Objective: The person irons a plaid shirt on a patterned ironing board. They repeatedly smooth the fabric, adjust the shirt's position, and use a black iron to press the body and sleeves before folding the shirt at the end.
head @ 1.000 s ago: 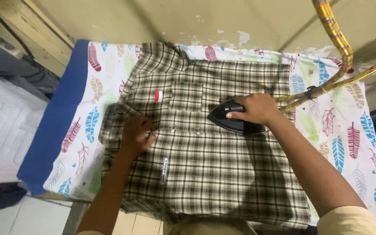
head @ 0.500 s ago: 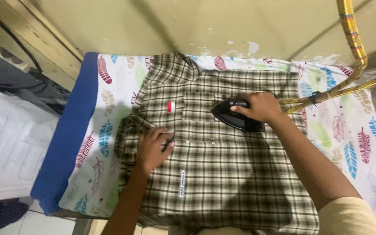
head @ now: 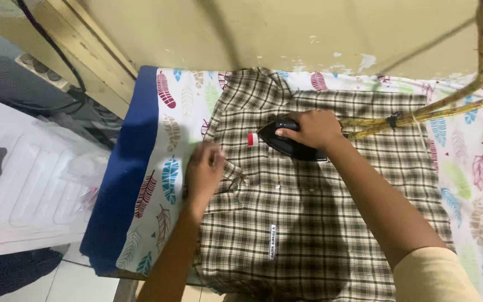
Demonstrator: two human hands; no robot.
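A leaf-print cloth (head: 180, 106) with a blue left edge covers the board below a yellowish wall (head: 286, 33). The plaid shirt (head: 320, 207) lies across its middle. The right hand (head: 311, 128) grips a black iron (head: 286, 142) near the far edge; the left hand (head: 205, 170) presses open fingers flat on the shirt's left side.

A home ironing corner; leaf-print padded board (head: 180, 106), chipped wall (head: 308, 39), tiled floor (head: 57, 282).

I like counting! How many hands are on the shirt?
2. The left hand presses flat on the shirt's left side; the right hand grips the black iron near the collar. No other hands show.
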